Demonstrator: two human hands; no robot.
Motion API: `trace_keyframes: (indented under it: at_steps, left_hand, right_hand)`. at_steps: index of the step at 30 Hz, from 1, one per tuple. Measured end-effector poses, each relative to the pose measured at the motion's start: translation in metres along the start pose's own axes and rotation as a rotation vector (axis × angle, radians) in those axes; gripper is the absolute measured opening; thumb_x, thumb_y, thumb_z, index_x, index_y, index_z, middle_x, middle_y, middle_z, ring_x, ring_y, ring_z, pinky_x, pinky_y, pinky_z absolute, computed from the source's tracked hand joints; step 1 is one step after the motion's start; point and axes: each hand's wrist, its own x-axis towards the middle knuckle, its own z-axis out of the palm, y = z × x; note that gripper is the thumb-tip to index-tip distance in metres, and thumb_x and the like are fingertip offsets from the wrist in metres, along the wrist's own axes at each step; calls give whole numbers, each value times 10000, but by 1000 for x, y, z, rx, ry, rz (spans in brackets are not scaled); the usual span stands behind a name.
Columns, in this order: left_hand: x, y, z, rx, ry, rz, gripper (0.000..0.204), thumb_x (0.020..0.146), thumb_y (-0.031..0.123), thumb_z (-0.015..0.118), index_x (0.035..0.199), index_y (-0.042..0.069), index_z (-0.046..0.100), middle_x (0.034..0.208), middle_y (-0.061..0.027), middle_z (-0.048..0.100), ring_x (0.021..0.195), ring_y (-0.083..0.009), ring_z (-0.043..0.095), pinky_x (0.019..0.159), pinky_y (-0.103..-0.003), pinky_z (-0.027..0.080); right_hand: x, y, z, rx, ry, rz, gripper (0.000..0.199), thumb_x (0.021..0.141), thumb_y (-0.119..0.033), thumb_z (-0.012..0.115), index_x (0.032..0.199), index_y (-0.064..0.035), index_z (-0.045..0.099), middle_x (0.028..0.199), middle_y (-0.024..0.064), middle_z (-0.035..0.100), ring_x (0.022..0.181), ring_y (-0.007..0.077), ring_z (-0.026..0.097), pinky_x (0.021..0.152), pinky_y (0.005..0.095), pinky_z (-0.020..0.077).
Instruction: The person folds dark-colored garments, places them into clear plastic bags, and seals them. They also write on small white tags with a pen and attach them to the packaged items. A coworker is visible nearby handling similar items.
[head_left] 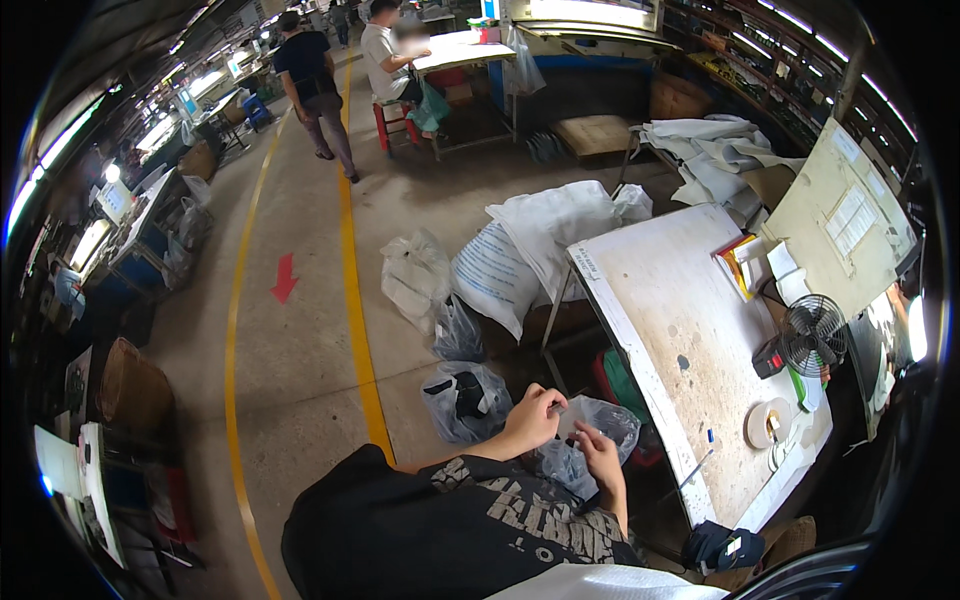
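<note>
Holding both hands over a clear plastic bag (618, 425), just to the left of the table (655, 295) and partly hidden by the hands. Holding the left hand (530, 420) at the upper left part of the bag, with fingers (550, 398) curled in toward the thumb; cannot tell at this size whether gripping the film, a small thing or nothing. Holding the right hand (604, 462) lower and to the right, in front of the bag, with fingers (586, 437) bent and pointing up toward the left ones; cannot tell whether closed on anything. Can see a narrow gap between the two sets of fingertips, with part of the bag behind. Can also see another clear bag (437, 410) with something black inside, just left of the left hand, white sacks (490, 275) farther off, and, on the table, a round pale container (755, 428) near a fan (812, 335).
</note>
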Motion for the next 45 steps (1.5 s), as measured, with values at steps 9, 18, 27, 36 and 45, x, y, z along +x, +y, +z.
trace_keyframes:
  at_steps: [9,18,27,36,45]
  left_hand:
    - [25,25,11,-825,-618,-433,629,1075,651,327,1281,141,631,1055,-18,715,738,-108,632,615,-298,537]
    - [9,57,22,-1281,-770,-507,620,1102,546,335,1536,117,449,1253,-106,653,1089,-245,661,912,-427,587]
    - [15,89,18,-1475,-880,-517,573,1061,365,498,1527,37,434,1463,-153,566,933,-126,667,1006,-526,572]
    - [3,135,4,-1483,-788,-409,602,1042,407,514,1525,61,418,1509,-178,507,1076,-199,631,1040,-553,549]
    - [-1,140,0,-1508,-876,-320,688,1040,416,513,1530,-40,353,1513,-304,459,791,-61,630,1096,-378,519]
  right_hand:
    - [-76,-108,-6,-193,66,-541,317,979,16,536,1263,19,677,1421,154,639,1305,311,604,1108,377,436]
    - [-126,-105,-30,-222,193,-514,305,850,9,541,1073,14,750,1415,166,651,1280,333,631,1084,426,479]
    - [-105,29,-144,-636,1249,271,367,961,-290,654,1212,-22,651,888,188,720,887,337,732,798,441,567]
    - [-90,96,-195,-747,1295,333,315,968,-244,623,1098,38,567,935,321,694,917,481,701,840,532,557]
    - [-149,-94,-69,431,710,-495,235,1041,-154,587,855,-64,475,687,58,573,500,93,514,435,231,419]
